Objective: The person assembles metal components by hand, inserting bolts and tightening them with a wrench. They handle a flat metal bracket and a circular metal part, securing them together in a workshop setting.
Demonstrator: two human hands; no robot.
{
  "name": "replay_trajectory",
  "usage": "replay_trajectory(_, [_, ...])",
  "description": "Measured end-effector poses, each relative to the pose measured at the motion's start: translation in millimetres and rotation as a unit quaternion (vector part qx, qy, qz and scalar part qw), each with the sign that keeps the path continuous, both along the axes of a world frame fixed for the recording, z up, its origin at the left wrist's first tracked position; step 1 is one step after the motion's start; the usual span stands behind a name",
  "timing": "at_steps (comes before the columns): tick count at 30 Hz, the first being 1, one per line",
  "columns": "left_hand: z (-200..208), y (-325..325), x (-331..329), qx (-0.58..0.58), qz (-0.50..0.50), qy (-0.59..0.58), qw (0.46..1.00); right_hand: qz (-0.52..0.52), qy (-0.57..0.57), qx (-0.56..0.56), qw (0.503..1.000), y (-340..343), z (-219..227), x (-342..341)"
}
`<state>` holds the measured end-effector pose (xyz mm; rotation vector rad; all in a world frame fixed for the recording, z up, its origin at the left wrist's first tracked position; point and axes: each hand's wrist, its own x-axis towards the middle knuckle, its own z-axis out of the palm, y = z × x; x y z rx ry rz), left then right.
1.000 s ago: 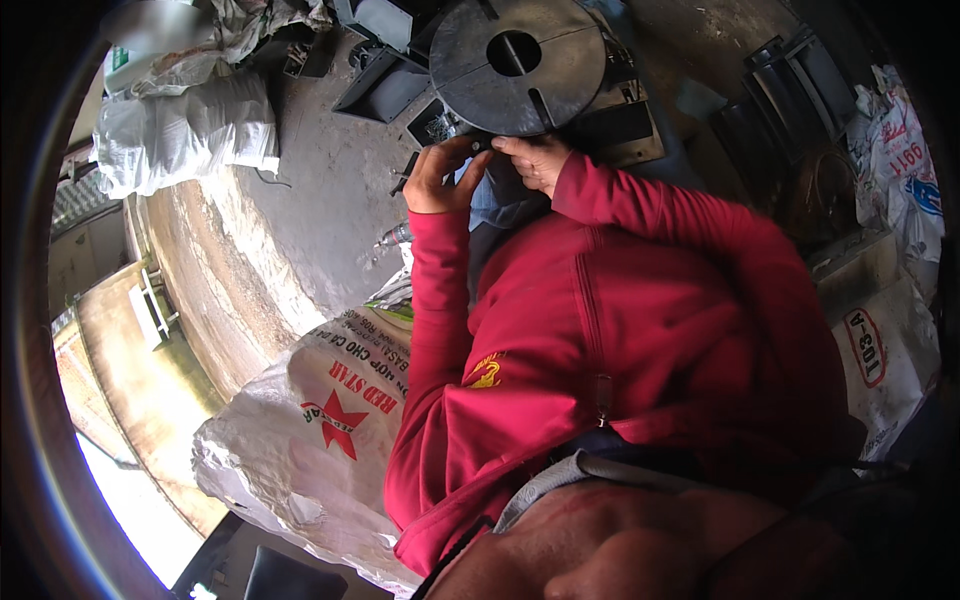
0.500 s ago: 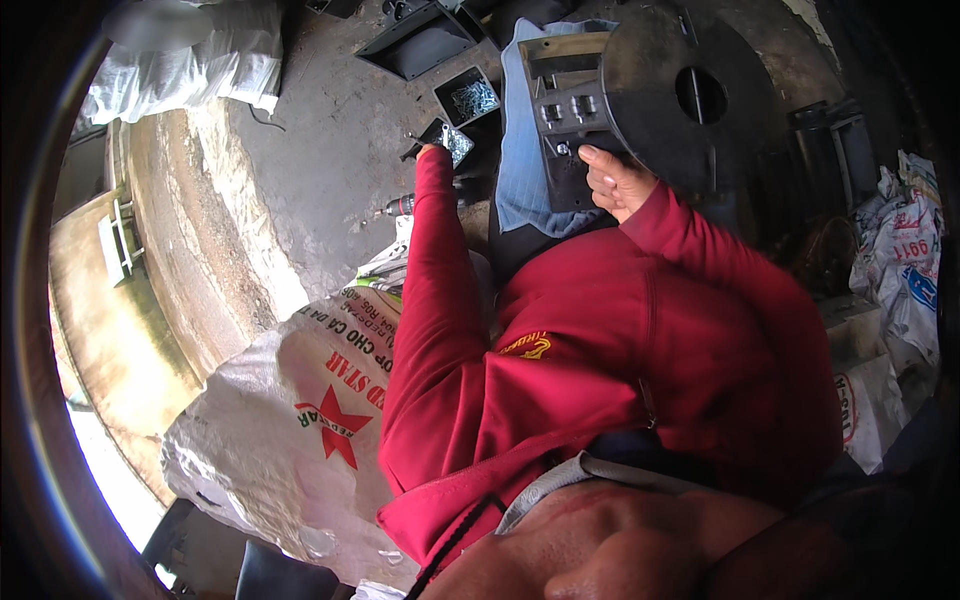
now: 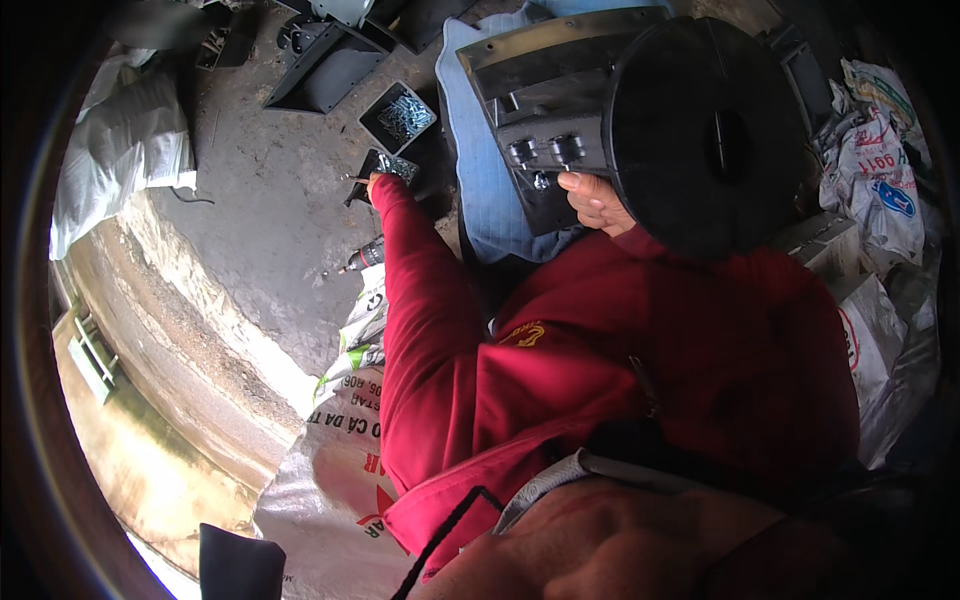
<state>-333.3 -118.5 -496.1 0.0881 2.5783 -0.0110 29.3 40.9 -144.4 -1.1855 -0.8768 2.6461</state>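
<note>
A large black plastic part with a round disc (image 3: pixel 665 130) lies over a blue cloth (image 3: pixel 480 215) in front of me. My right hand (image 3: pixel 598 203) is on its near side, thumb out and fingers curled; what they close on is hidden. Beside the thumb a shiny bolt (image 3: pixel 541 182) stands in the part, below two round fittings (image 3: pixel 567 150). My left arm reaches forward, and my left hand (image 3: pixel 375 187) is at a small black bin of metal hardware (image 3: pixel 398 166). The sleeve hides most of its fingers.
Another black bin (image 3: pixel 402 118) holds many bolts. A power drill (image 3: pixel 362 256) lies on the floor near my left forearm. Black plastic parts (image 3: pixel 330 70) lie farther off. White printed sacks (image 3: pixel 330 500) are at my left, others (image 3: pixel 880 165) at the right.
The view has shifted, so bins and drill appear farther left. The disc looks larger and now covers my right wrist. My left hand stays at the small bin, my right hand by the bolt.
</note>
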Motion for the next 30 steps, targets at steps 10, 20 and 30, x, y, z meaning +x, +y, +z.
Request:
replay_trajectory(10, [227,6,40,0.721,0.151,-0.291,0.611,0.03,0.066,-0.059,0.996,4,4,-2])
replay_trajectory(20, [397,-12,232,0.722,-0.121,-0.014,0.681,0.028,0.118,-0.035,0.992,0,5,2])
replay_trajectory(30, [398,-18,268,0.529,-0.329,0.312,0.718,0.032,0.104,-0.025,0.994,1,9,3])
